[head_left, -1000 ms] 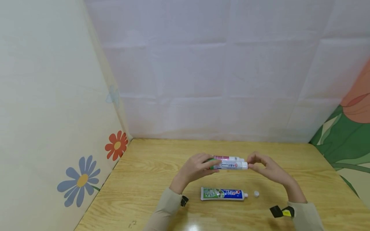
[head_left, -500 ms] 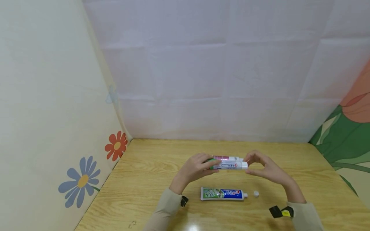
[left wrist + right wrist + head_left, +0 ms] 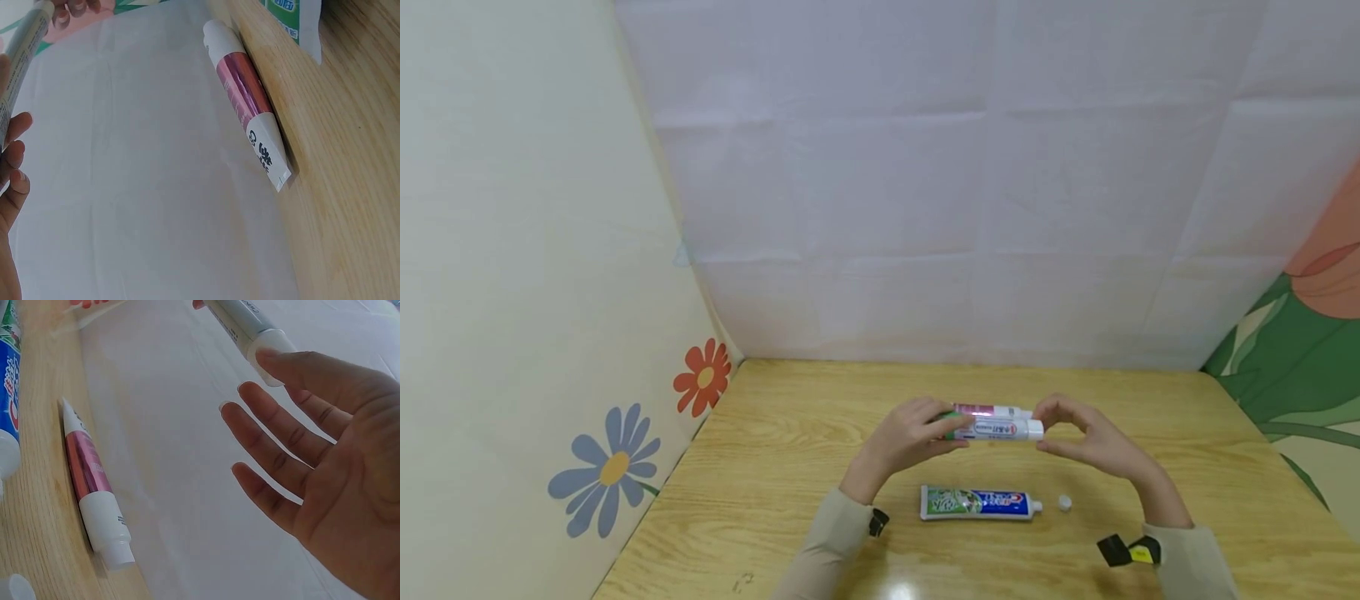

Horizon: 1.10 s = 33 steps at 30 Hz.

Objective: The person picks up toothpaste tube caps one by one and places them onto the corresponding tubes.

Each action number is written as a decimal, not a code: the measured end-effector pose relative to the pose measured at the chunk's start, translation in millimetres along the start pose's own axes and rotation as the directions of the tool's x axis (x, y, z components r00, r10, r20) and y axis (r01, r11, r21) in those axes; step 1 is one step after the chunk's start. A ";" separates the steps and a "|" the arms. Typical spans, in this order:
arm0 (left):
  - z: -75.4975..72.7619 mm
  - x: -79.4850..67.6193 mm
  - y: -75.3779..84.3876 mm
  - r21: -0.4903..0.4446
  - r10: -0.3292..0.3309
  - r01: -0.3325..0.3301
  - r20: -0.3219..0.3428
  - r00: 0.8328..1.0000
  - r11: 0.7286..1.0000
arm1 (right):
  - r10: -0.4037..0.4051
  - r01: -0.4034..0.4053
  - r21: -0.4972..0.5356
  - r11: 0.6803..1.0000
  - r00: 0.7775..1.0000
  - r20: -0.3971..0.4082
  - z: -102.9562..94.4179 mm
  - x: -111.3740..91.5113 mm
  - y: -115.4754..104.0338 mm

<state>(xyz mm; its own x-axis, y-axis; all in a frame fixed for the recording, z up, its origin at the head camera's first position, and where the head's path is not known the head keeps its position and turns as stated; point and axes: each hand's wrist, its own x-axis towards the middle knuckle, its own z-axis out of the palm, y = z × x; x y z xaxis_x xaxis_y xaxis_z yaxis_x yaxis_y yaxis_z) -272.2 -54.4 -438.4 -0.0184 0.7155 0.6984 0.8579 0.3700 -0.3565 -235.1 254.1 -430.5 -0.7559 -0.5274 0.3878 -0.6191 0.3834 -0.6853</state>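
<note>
My left hand (image 3: 904,435) grips a white and green toothpaste tube (image 3: 992,428), held level above the table with its white cap to the right. Thumb and forefinger of my right hand (image 3: 1093,440) pinch that cap (image 3: 270,355); the other fingers stand apart from it in the right wrist view. Behind the held tube lies a pink and white toothpaste tube (image 3: 94,481) on the table, partly covered in the head view. Nearer the front is a green and blue toothpaste tube (image 3: 977,503) with its small nozzle bare. A loose white cap (image 3: 1065,503) sits just right of that nozzle.
The wooden table (image 3: 760,475) ends at a pale cloth (image 3: 880,250) at the back. A flower-printed panel (image 3: 535,275) borders the left side, and a leaf-printed one (image 3: 1318,375) the right. Dark straps are on both wrists.
My right hand has moved slightly left, and its thumb and forefinger have come round the held tube's cap. The left hand and the tubes on the table have stayed in place.
</note>
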 end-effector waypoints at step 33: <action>2.0 0.1 1.1 -0.018 0.010 -0.011 -0.030 0.999 1.000 | 0.094 -0.094 -0.011 0.996 0.995 0.032 0.8 -1.7 0.1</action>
<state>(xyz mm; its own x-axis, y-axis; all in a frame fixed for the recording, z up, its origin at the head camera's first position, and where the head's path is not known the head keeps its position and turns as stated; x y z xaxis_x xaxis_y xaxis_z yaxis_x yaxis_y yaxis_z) -272.3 -52.7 -439.9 0.0058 0.7010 0.7131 0.8671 0.3516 -0.3527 -233.7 254.4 -431.7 -0.8037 -0.5129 0.3016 -0.5477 0.4397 -0.7118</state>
